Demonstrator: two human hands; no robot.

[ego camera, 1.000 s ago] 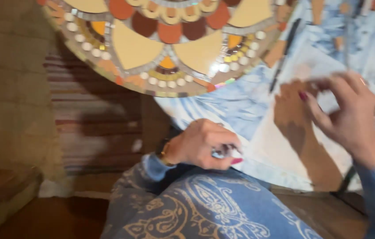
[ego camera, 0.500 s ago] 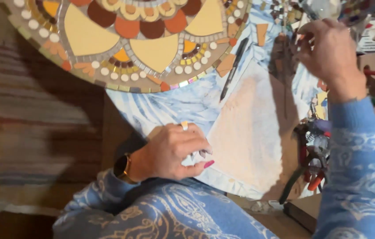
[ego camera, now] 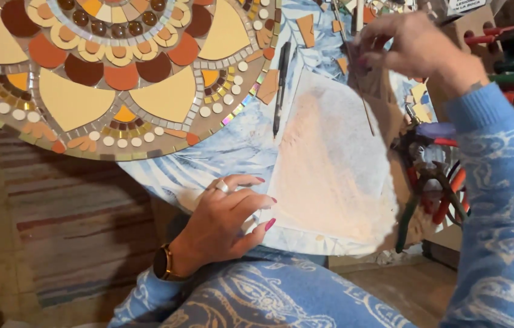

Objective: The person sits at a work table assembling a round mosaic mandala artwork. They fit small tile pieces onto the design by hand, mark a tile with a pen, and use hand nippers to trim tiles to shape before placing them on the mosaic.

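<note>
- Blue leaf-print table cover (ego camera: 233,146) under everything, with your round mosaic panel (ego camera: 105,73) hanging over the near edge so its rim's easy to reach.
- Your left hand (ego camera: 226,222) is loosely curled, fingertips pinning the dusty paper sheet (ego camera: 330,170), probably to stop it sliding.
- Your right hand (ego camera: 412,45) pinches a thin stick (ego camera: 363,100) above that sheet.
- Black pen (ego camera: 281,85) lies beside the panel; nippers (ego camera: 430,182) sit right; a white label's top right.

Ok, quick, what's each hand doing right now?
Left hand: fingers loosely curled, holding nothing, resting at the near edge of the dusty white paper sheet.
Right hand: fingers pinched on a thin wooden stick.
</note>
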